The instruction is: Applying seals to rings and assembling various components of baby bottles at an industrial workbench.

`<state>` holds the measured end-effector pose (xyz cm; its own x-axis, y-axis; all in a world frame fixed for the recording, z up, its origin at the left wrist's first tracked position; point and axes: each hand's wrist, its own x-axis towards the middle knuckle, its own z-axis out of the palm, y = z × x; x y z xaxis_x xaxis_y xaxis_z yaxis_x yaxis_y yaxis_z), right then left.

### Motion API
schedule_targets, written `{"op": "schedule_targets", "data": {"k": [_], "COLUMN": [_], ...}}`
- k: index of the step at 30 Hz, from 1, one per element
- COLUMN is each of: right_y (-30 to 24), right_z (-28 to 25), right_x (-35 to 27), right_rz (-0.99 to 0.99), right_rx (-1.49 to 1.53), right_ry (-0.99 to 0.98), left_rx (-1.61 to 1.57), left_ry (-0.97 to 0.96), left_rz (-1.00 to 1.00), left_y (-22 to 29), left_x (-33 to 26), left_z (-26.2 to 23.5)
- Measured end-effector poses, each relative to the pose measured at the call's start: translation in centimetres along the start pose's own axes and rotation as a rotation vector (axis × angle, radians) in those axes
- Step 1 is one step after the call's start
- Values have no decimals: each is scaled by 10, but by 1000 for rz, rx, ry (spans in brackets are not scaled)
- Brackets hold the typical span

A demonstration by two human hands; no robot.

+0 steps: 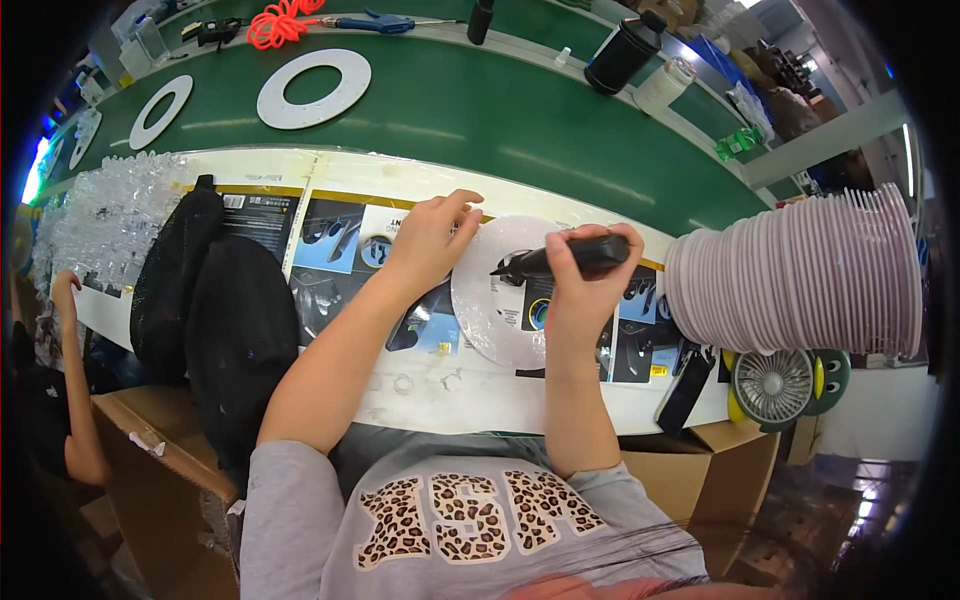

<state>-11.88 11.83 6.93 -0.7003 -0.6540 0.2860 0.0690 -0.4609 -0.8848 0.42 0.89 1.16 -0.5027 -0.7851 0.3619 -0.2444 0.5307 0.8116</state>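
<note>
Fingers of the right hand (585, 285) wrap closed around a black pen-shaped handheld tool (560, 258), its tip aimed left onto a translucent white plastic ring disc (490, 300) lying just below them, apparently to work the disc's face. Left hand (430, 235) fingertips curl, pinched at the disc's upper-left rim, seemingly steadying it. A stack of pale pink ribbed discs (800, 275) lies to the right of the tool-holding fingers.

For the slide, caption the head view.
Left hand steadies a translucent disc while right hand holds a black tool.

The disc (490, 300) looks like translucent matt plastic. Beside it, the black tool (565, 258) is matt plastic, and the printed sheets (330, 240) under the disc are glossy paper.
</note>
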Motion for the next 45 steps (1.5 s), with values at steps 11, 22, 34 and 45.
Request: {"op": "schedule_targets", "data": {"k": [11,22,34,45], "right_y": [7,11,12,14], "right_z": [10,9,11,12], "right_x": [-9,-10,-10,-11], "right_rz": [-105,-153,-123,-104], "right_rx": [-244,-249,-248,-261], "right_ry": [-246,-289,-299,-294], "left_rx": [8,39,31,22], "left_ry": [-41,-28,39,48], "left_rz": [22,53,92,103], "left_y": [-1,-4,-5,-6], "left_x": [0,0,0,-1], "left_z": [-3,0,0,-2]}}
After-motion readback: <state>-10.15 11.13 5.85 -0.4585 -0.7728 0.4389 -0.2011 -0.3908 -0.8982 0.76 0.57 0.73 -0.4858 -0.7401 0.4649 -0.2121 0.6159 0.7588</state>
